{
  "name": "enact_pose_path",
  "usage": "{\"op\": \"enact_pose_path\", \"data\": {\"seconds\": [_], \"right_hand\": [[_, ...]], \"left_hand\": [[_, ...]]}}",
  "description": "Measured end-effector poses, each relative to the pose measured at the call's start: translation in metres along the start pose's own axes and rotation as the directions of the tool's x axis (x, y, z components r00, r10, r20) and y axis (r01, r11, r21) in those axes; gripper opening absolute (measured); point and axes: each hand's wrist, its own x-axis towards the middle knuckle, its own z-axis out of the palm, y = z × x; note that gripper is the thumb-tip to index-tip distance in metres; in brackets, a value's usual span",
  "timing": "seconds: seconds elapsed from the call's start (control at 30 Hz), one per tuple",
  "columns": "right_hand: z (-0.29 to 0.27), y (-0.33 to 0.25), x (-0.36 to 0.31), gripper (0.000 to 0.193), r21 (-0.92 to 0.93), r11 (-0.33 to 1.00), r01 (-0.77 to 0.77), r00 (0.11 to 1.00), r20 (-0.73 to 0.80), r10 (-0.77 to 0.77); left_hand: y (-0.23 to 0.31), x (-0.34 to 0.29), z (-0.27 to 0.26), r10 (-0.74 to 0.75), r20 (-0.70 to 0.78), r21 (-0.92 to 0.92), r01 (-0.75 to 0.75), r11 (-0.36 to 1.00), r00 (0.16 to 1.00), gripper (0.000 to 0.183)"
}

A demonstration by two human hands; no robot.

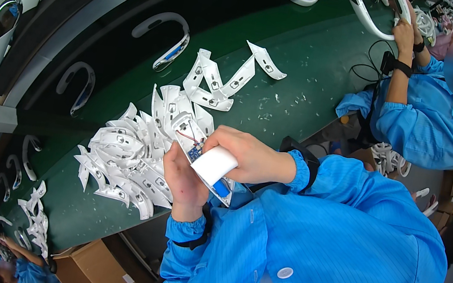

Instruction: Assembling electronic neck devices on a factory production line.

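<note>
My left hand (182, 185) grips an opened white plastic housing, its thumb along one side. Inside that housing show a small blue circuit board (195, 153) with thin reddish wires and a blue block (221, 188) like a battery. A smooth curved white cover piece (214, 165) lies across the middle of the housing. My right hand (249, 156) pinches this cover piece from the right, fingers bent over its upper edge. Part of the housing is hidden under the cover and the fingers. Just left of both hands is a heap of curved white plastic pieces (120, 144).
More white pieces (241, 77) lie loosely on the green table (291, 86) beyond the heap. U-shaped white devices (173, 47) rest on a dark strip behind. At the upper right a co-worker in blue (430, 123) handles a similar device. A cardboard box (100, 274) stands below the table edge.
</note>
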Motion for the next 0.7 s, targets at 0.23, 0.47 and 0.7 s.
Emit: {"op": "enact_pose_path", "data": {"seconds": [0.23, 0.47, 0.7], "right_hand": [[0.001, 0.004, -0.005, 0.035, -0.022, 0.999, 0.033, 0.997, -0.075, -0.035], [-0.015, -0.007, -0.003, 0.029, 0.412, 0.882, -0.23, 0.955, -0.077, 0.285], [-0.043, -0.012, 0.014, 0.037, 0.61, 0.689, -0.391, 0.896, 0.08, 0.437]], "left_hand": [[-0.002, 0.001, 0.0, -0.003, -0.017, 0.009, 0.003, 1.0, 1.0, 0.058], [-0.001, 0.001, 0.002, 0.012, -0.005, -0.029, -0.012, 1.0, 1.0, 0.053], [-0.001, 0.001, 0.0, -0.067, 0.129, 0.023, 0.064, 0.998, 0.989, 0.056]]}}
